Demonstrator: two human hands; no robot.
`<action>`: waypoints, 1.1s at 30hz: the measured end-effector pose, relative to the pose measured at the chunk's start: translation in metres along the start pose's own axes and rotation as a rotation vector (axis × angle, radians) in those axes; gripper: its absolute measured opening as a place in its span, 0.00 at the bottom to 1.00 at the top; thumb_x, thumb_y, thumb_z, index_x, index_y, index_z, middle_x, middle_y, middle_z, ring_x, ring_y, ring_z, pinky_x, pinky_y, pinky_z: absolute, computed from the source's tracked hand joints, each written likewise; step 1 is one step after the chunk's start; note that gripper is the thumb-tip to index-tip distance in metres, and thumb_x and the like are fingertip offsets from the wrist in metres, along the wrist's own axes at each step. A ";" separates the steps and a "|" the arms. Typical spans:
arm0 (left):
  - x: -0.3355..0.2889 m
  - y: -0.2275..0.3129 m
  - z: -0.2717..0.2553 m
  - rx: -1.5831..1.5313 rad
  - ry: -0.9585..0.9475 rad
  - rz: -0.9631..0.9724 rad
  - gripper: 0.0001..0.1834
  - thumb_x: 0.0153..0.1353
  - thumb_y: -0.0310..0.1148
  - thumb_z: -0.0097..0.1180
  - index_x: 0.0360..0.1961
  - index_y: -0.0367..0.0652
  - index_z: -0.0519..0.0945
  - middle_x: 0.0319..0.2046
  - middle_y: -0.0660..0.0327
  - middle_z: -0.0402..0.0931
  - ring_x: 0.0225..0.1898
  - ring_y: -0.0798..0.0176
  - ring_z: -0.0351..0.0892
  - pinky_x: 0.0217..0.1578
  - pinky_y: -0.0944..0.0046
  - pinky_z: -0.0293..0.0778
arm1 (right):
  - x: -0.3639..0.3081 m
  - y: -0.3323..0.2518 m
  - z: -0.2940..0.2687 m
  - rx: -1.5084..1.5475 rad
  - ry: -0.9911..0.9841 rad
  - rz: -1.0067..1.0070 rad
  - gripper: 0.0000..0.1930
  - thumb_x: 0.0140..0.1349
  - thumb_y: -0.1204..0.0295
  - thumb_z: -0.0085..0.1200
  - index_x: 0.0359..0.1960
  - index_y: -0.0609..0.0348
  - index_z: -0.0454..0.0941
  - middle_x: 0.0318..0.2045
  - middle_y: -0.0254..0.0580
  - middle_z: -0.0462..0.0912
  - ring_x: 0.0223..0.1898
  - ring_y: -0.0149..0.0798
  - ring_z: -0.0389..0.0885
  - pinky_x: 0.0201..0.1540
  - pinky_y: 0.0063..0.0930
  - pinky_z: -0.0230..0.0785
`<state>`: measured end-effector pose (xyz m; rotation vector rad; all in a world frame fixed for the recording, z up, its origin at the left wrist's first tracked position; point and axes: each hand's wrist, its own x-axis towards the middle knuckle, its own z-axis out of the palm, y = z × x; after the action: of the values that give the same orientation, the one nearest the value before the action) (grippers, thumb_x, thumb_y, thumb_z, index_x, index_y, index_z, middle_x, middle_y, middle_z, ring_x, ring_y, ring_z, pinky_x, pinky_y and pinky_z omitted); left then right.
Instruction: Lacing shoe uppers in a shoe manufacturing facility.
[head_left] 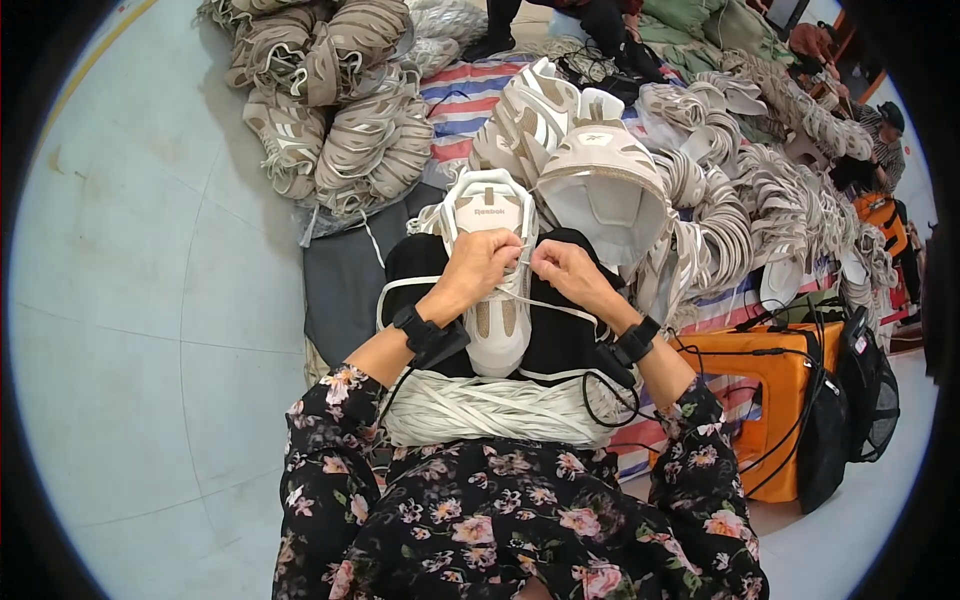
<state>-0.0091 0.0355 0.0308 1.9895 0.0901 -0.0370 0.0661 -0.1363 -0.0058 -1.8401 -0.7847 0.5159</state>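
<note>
A white and beige shoe upper (495,345) lies across my lap, its toe toward me and its tongue pointing away. My left hand (483,262) is closed over the lacing area, pinching a white shoelace (412,281) near the eyelets on the right side. Close beside it, my right hand (572,272) is closed too, its fingertips pinching the lace at that same edge. Loose lace ends trail out to both sides over my dark trousers. A thick bundle of white laces (490,410) rests across my lap, against my body.
Beyond my knees, nested shoe uppers (605,165) lie on a striped sheet (455,110). More bundled uppers (345,140) are piled at the far left. An orange stool (740,360) with a black bag (865,400) and cables stands at right. Other people sit farther back.
</note>
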 end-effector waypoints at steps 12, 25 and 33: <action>0.000 -0.012 0.007 -0.333 0.094 -0.072 0.09 0.57 0.28 0.51 0.35 0.35 0.80 0.23 0.61 0.78 0.22 0.74 0.76 0.21 0.75 0.73 | -0.002 -0.017 0.005 -0.045 0.035 0.039 0.08 0.53 0.71 0.51 0.25 0.66 0.74 0.17 0.41 0.76 0.19 0.35 0.74 0.25 0.29 0.66; -0.056 -0.063 -0.024 -0.367 0.239 -0.190 0.06 0.58 0.27 0.51 0.32 0.34 0.76 0.23 0.63 0.76 0.23 0.73 0.76 0.24 0.76 0.71 | 0.026 -0.059 0.035 -0.494 -0.204 -0.259 0.09 0.51 0.75 0.49 0.35 0.61 0.74 0.27 0.47 0.75 0.32 0.49 0.76 0.36 0.38 0.68; -0.051 -0.064 -0.026 -0.320 0.198 -0.165 0.07 0.58 0.29 0.50 0.29 0.35 0.75 0.21 0.63 0.75 0.22 0.72 0.76 0.23 0.74 0.71 | 0.027 -0.063 0.037 -0.591 -0.250 -0.262 0.15 0.50 0.72 0.52 0.41 0.56 0.75 0.30 0.44 0.75 0.34 0.47 0.76 0.37 0.37 0.68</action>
<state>-0.0653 0.0831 -0.0134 1.6577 0.3655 0.0645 0.0428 -0.0761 0.0387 -2.1800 -1.4441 0.3682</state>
